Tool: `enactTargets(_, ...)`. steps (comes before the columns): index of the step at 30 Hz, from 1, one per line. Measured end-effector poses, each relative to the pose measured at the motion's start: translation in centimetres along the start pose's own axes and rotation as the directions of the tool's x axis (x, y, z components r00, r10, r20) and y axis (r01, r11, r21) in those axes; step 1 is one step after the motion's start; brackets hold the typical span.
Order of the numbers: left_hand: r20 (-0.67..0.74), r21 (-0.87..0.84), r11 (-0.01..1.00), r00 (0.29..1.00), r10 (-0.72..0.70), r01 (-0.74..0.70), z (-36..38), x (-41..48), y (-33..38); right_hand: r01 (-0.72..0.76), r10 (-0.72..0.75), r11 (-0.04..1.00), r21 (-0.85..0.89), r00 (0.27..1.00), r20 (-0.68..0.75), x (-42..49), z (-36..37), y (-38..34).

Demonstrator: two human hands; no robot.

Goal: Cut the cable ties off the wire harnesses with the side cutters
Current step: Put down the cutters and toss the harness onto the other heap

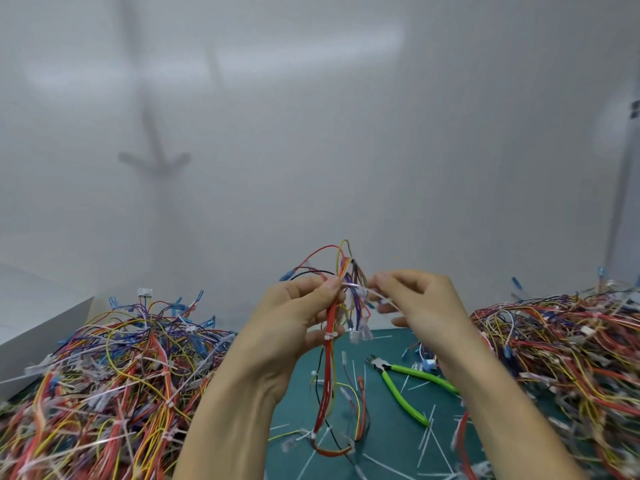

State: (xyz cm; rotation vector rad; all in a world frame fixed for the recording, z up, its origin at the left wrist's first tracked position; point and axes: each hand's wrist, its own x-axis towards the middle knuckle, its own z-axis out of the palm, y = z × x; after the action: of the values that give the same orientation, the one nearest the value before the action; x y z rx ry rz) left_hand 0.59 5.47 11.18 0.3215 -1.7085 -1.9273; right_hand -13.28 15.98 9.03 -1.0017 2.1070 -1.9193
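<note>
Mat (391,427) under harnesses (104,375), wall (311,168) perhaps frosted.

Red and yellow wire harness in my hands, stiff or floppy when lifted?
Probably floppy: the red and yellow wire harness hangs below the left hand and curls onto the dark green mat. Likely light: fingers alone hold it.

Two bare arms, basically. The left hand (298,313) and right hand (426,306) are both uncovered, and the left forearm (235,410) and right forearm (502,410) are bare right down to the bottom of the shot. Slim fingers. The left thumbnail (334,284) looks short and plain, though it's a bit blurry.
</note>
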Motion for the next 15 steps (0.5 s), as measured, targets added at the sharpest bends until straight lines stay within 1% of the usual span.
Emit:
enactTargets(1,-0.019,0.003,1.0,1.0,0.0,0.0,-0.1,0.1,-0.1,-0.003,-0.003,0.976,-0.217,1.0,-0.028,0.6,0.1,1.5)
enactTargets(2,-0.031,-0.002,1.0,1.0,-0.002,0.002,-0.2,0.2,-0.1,-0.009,0.003,0.893,-0.45,1.0,-0.013,1.0,0.4,3.2)
enactTargets(3,-0.038,-0.01,1.0,0.999,-0.005,0.004,-0.4,0.3,-0.2,-0.016,0.045,0.77,-0.637,0.999,0.03,1.3,0.8,5.0)
enactTargets(4,-0.041,-0.016,1.0,0.999,-0.007,0.006,-0.5,0.3,-0.2,-0.022,0.122,0.645,-0.764,0.99,0.074,1.4,1.2,6.7)
enactTargets(5,-0.043,-0.021,1.0,0.999,-0.007,0.006,-0.6,0.4,-0.1,-0.032,0.22,0.541,-0.84,0.97,0.105,1.3,1.5,8.3)
enactTargets(6,-0.043,-0.026,1.0,0.999,-0.006,0.005,-0.8,0.4,-0.1,-0.042,0.309,0.461,-0.886,0.944,0.116,1.1,1.8,9.7)
enactTargets(7,-0.043,-0.033,0.999,0.999,-0.002,0.0,-1.0,0.4,-0.1,-0.045,0.366,0.401,-0.915,0.923,0.115,0.9,2.0,10.8)
enactTargets(8,-0.042,-0.038,0.999,0.999,0.004,-0.005,-1.1,0.4,0.0,-0.039,0.384,0.358,-0.933,0.917,0.109,0.8,2.1,11.8)
enactTargets(12,-0.04,-0.036,0.999,0.999,0.024,-0.026,-1.6,0.4,0.2,0.006,0.295,0.276,-0.961,0.951,0.09,1.0,2.3,13.1)
enactTargets(15,-0.048,-0.027,0.998,0.998,0.051,-0.053,-1.8,0.4,0.3,0.046,0.291,0.237,-0.97,0.95,0.115,0.9,2.6,12.9)
